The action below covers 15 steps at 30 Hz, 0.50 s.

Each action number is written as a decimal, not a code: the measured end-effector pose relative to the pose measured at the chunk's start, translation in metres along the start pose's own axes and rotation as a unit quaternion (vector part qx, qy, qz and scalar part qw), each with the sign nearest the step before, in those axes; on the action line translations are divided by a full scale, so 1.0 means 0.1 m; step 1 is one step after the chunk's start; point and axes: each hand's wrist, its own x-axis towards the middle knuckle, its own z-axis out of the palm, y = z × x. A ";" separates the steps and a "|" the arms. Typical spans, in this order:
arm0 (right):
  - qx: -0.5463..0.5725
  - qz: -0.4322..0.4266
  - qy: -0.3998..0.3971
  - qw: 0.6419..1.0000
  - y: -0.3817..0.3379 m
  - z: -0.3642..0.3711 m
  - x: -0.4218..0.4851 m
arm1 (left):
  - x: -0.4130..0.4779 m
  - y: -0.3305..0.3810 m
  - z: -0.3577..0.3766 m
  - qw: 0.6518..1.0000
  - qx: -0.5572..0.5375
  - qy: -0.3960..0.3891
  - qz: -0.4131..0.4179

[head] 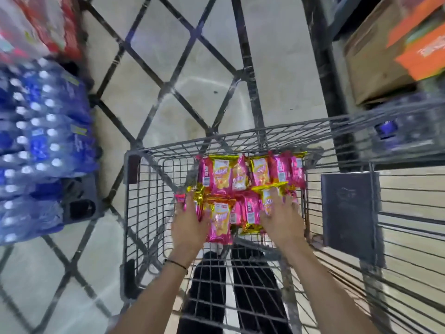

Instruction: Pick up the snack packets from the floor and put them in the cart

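Both forearms reach down into the wire cart [125, 213]. The right hand [283, 219] lies flat, fingers spread, on the pink-and-yellow snack packets [240, 174] piled on the cart's bottom. The left hand [190, 225] rests at the pile's left edge, thumb across one packet; whether it grips cannot be told. The cart stands on a pale concrete floor [277, 80]. Shrink-wrapped water bottles [43, 131] are left of the cart, and a cardboard box [368, 63] is beyond it to the right.

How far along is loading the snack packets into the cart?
Done: a row of snack packets lies at the far end of the cart. In hand: left hand and right hand rest on nearer packets inside it. Left: apparently little; the visible floor shows none.
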 end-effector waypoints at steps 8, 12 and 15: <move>-0.023 -0.015 -0.019 0.999 0.03 0.37 0.30 | 0.30 -0.11 0.26 0.998 0.035 -0.033 -0.038; -0.045 -0.014 -0.014 0.999 0.02 0.35 0.26 | 0.30 -0.12 0.24 0.998 0.032 -0.033 -0.037; -0.057 -0.013 -0.014 0.998 0.01 0.27 0.16 | 0.22 -0.09 0.17 0.998 0.036 -0.041 -0.028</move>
